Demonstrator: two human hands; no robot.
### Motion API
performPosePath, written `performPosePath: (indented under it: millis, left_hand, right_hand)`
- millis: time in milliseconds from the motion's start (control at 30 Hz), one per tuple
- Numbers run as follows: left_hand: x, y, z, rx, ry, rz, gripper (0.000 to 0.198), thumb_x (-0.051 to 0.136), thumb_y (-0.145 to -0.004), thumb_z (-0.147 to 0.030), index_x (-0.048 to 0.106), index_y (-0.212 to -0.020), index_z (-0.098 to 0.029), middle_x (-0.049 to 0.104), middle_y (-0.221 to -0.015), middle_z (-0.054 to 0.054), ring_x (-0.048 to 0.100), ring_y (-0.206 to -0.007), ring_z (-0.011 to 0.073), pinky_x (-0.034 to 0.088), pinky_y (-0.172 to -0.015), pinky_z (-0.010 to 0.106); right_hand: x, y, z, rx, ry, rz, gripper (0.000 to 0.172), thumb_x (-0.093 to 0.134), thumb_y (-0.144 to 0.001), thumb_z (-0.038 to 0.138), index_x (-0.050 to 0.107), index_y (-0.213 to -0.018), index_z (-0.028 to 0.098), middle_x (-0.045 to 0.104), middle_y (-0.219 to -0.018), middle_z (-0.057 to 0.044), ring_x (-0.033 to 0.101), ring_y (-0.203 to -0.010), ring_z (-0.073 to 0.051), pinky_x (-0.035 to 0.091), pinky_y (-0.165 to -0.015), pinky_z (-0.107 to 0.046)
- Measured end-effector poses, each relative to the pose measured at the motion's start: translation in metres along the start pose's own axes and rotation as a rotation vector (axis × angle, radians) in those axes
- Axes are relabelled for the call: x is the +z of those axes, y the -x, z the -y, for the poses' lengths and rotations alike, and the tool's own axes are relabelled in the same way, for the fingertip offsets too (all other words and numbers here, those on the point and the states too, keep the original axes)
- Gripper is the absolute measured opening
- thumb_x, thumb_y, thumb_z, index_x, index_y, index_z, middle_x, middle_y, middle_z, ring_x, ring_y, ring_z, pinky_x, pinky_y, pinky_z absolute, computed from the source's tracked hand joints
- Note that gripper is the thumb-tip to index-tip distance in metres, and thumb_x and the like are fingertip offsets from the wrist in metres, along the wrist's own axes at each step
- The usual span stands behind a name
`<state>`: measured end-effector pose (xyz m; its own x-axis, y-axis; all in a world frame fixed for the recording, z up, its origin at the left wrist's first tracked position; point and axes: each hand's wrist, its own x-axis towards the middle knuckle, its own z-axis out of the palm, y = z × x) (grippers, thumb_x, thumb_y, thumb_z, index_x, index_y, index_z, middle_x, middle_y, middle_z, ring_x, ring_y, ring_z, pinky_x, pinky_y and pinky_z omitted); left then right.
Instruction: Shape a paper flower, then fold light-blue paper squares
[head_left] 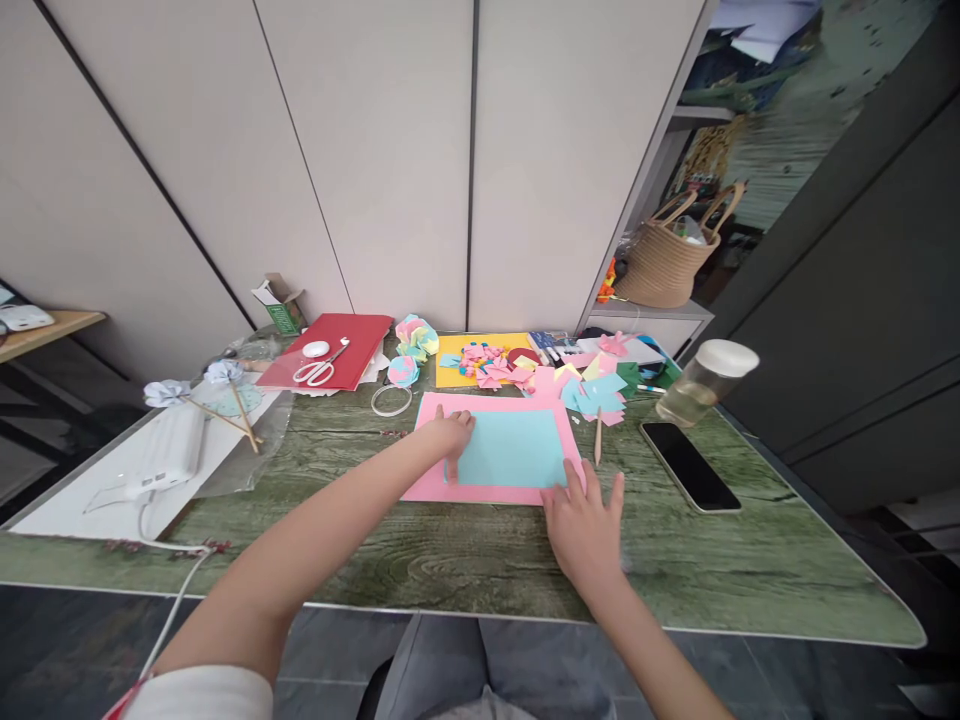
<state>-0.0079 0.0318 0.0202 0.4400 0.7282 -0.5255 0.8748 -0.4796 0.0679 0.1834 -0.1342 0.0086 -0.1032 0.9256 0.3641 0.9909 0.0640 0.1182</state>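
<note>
A light blue sheet of paper point(514, 447) lies flat on a larger pink sheet point(427, 485) in front of me. My left hand point(452, 437) rests on the blue sheet's left edge, its fingers stretched out. At the lower right corner, my right hand point(586, 520) touches both sheets with spread fingers. Just right of the pink sheet lies a slim wooden stick point(598, 438), pointed at its near end. Behind the sheets are cut paper pieces point(596, 392) in blue, pink and yellow, and a yellow sheet point(450, 375) with small pink and blue bits on it.
To the right are a black phone point(690, 467) and a clear bottle with a white lid point(705, 382). White scissors point(319, 372) lie on red sheets point(360, 345). A corded white hot glue gun or similar device point(172, 450) and paper flowers on sticks point(225, 375) sit at left.
</note>
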Motion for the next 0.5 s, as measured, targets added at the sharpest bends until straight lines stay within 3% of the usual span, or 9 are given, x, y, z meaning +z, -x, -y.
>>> performPosePath:
  millis: [200, 500]
  left_hand:
    - [0.006, 0.009, 0.026, 0.128, 0.005, -0.003, 0.117, 0.075, -0.043, -0.05, 0.006, -0.137, -0.034, 0.003, -0.147, 0.011, 0.002, -0.132, 0.0339, -0.004, -0.097, 0.064]
    - [0.004, 0.005, 0.021, 0.097, -0.011, 0.028, 0.119, 0.077, -0.04, -0.047, 0.008, -0.136, -0.035, 0.001, -0.147, 0.01, 0.001, -0.132, 0.0346, -0.003, -0.095, 0.066]
  right_hand:
    - [0.002, 0.0, 0.001, 0.029, -0.02, -0.013, 0.036, 0.034, -0.089, 0.03, 0.067, -0.082, 0.015, 0.051, -0.123, -0.012, 0.034, -0.12, -0.031, 0.007, -0.099, -0.06]
    - [-0.003, 0.008, -0.012, 0.12, 0.012, 0.001, 0.039, 0.033, -0.089, 0.031, 0.068, -0.082, 0.015, 0.054, -0.12, -0.011, 0.036, -0.118, -0.033, 0.004, -0.099, -0.061]
